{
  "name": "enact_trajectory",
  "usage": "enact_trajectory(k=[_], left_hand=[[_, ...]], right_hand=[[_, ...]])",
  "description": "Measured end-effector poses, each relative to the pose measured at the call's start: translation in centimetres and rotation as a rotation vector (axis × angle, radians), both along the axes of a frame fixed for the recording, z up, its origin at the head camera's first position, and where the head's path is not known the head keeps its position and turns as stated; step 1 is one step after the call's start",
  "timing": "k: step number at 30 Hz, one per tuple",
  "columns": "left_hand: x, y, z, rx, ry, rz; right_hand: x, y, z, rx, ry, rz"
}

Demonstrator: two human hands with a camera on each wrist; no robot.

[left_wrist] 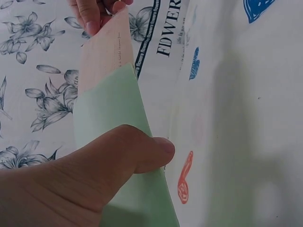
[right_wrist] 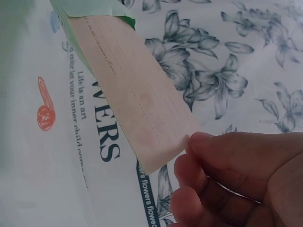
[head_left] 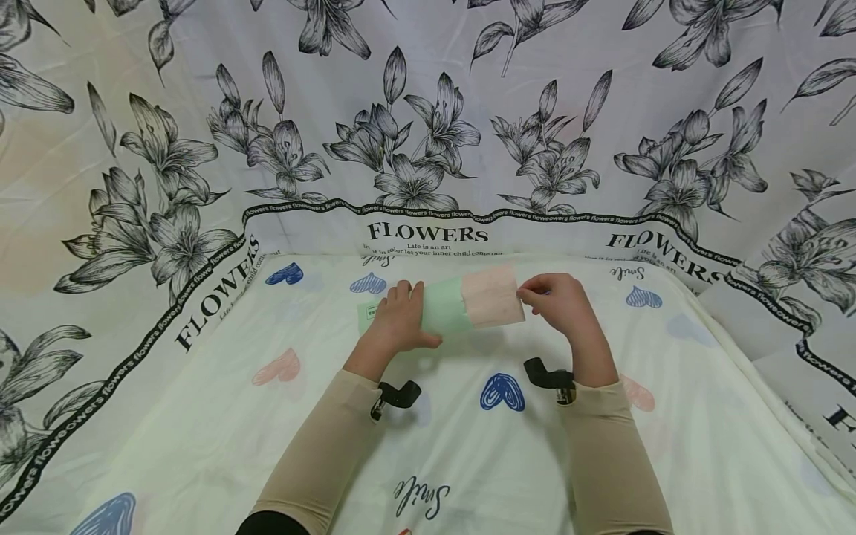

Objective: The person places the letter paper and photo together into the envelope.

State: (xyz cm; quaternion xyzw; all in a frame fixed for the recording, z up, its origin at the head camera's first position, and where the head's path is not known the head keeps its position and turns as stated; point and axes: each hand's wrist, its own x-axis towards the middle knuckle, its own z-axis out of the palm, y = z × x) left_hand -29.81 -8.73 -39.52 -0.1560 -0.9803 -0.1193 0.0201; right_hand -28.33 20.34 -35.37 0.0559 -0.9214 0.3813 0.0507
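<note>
My left hand (head_left: 400, 319) grips a pale green envelope (head_left: 446, 306) above the cloth, its thumb lying across the near side in the left wrist view. Out of the envelope's right end sticks a pale pink sheet of letter paper (head_left: 493, 297), roughly half as long as the whole. My right hand (head_left: 558, 301) pinches the outer corner of this sheet between thumb and forefinger. Dotted lines and small script run along the letter paper (right_wrist: 137, 94) in the right wrist view. The part of the sheet inside the envelope is hidden.
A white cloth (head_left: 455, 446) printed with hearts and words covers the surface. Behind it and at the sides hangs a flower-printed curtain (head_left: 428, 111). Each wrist carries a black camera mount (head_left: 401, 394) close to the cloth.
</note>
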Motion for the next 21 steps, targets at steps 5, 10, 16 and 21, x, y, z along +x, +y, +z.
enact_trajectory(k=[5,10,16,21], left_hand=[[-0.09,0.04,-0.02,-0.003,-0.004,0.0],[-0.23,0.01,-0.21,-0.008,-0.01,0.0],[-0.19,-0.01,-0.17,-0.005,-0.015,0.0],[-0.18,-0.02,-0.05,-0.016,-0.014,0.011]], right_hand=[[-0.05,-0.29,-0.03,0.007,0.003,0.004],[-0.06,-0.55,-0.14,0.01,-0.007,0.02],[-0.09,-0.74,-0.28,0.03,-0.033,0.047],[-0.11,-0.59,-0.2,0.052,-0.03,0.06]])
